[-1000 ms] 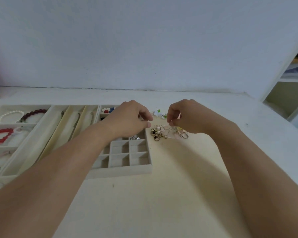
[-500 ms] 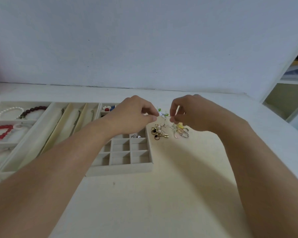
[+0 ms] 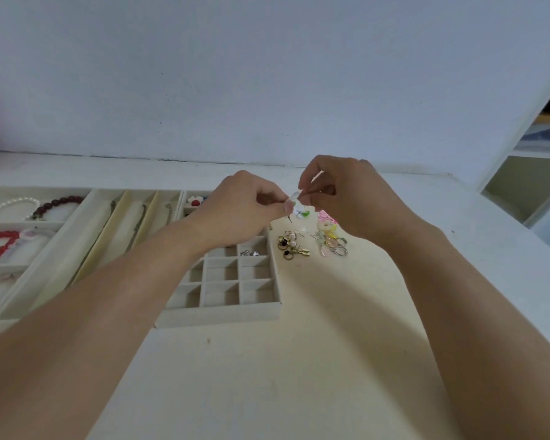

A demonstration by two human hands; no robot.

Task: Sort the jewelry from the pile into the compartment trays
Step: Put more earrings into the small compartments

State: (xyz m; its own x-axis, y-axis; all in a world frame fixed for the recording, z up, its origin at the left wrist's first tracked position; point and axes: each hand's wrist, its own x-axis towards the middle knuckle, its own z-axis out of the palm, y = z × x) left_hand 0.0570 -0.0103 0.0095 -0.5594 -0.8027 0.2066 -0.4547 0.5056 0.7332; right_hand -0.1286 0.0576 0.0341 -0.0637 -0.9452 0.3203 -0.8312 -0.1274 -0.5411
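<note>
Earring (image 3: 294, 198) between left grip (image 3: 248, 206) and right grip (image 3: 340, 193)

Over the last second both hands have lifted off the table and drawn closer together, above the jewelry pile (image 3: 311, 241) near the far edge. The left hand (image 3: 245, 206) and the right hand (image 3: 340, 192), which hovered low over the pile and apart, now meet fingertip to fingertip, both pinching one small pale piece (image 3: 294, 197) raised between them. With the right hand up, the pink and yellow pieces (image 3: 326, 219) it covered now show.
</note>
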